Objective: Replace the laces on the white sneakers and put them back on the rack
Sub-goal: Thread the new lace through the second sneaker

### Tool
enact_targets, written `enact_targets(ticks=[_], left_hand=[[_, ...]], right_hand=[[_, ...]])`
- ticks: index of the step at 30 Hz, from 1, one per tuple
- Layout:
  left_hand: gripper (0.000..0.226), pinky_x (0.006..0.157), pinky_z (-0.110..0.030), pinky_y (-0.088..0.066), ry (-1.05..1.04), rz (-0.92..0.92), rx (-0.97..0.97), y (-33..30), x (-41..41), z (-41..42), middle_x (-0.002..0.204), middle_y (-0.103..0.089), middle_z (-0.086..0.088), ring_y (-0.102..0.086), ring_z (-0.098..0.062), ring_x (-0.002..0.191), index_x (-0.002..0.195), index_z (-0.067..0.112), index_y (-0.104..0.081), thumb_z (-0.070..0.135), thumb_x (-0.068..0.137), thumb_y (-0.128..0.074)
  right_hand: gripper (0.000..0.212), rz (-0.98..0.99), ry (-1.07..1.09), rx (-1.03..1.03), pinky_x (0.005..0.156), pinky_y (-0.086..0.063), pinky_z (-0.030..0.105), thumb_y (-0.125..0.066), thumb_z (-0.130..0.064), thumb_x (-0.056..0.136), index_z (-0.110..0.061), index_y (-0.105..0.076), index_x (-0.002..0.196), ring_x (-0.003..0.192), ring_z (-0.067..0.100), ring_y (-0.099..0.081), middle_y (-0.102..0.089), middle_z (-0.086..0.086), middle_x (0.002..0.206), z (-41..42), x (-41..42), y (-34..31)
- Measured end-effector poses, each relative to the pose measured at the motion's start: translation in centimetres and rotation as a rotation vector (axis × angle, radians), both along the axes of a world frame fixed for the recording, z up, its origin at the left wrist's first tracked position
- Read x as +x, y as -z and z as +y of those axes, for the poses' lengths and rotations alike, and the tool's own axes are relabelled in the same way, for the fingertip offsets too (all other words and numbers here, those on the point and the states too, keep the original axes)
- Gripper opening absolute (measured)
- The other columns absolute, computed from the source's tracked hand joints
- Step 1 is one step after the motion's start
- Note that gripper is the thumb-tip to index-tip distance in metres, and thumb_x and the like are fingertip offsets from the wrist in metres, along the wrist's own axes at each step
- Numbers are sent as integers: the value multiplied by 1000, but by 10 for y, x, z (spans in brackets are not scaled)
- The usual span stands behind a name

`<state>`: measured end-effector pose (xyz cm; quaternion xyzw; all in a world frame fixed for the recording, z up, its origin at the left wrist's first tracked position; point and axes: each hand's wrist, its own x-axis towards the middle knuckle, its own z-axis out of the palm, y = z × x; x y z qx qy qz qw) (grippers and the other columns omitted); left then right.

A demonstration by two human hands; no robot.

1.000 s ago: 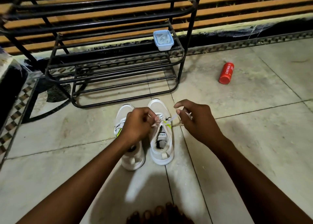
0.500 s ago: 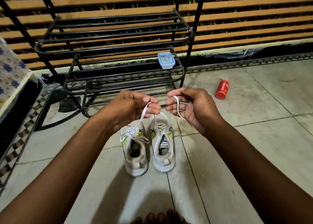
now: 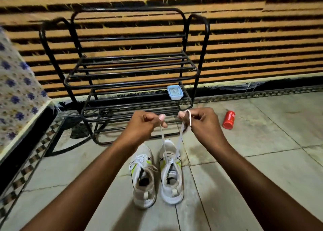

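In front of the black metal shoe rack, both white mesh sneakers sit on the floor tiles; the left hand and right hand each pinch one end of the white lace (evening its lengths, I'd guess).

Pale tiled floor meets striped orange-black wall

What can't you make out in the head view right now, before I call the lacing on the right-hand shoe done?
- Free ends of the white lace: curled inside the left hand and right hand.
- Label on the red cylindrical can: too small to read.
- Contents of the small pale-blue lidded tub on the black metal rack: lid covers them.
- Eyelets of the right-hand white sneaker: too small to count.
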<state>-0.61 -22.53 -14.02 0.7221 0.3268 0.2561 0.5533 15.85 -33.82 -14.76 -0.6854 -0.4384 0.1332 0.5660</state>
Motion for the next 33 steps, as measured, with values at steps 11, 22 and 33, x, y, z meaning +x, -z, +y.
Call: enact_targets(ticks=[11, 22, 33], left_hand=[[14, 52, -25, -38, -130, -379, -149, 8, 16, 1, 78, -63, -9, -50, -15, 63, 100, 7, -79, 12, 99, -66], [15, 52, -23, -42, -130, -537, -268, 3, 28, 8, 81, -67, -6, -53, -13, 63, 108, -4, -73, 3, 98, -64], [15, 53, -26, -44, -148, -517, -257, -1, 26, 9, 83, -67, -9, -55, -15, 64, 110, 1, -73, 7, 97, -67]], right_hand=[[24, 51, -11, 114, 62, -48, 32, -61, -20, 101, -13, -74, 82, 56, 10, -59, -67, 3, 61, 12, -8, -21], [21, 621, 11, 259, 57, -55, 23, -56, -9, 103, 3, -70, 94, 55, 10, -51, -57, 7, 65, 15, -12, -24], [8, 641, -52, 279, 71, -62, 31, -67, 0, 93, 1, -75, 92, 80, 28, -72, -70, 30, 89, 17, -18, -31]])
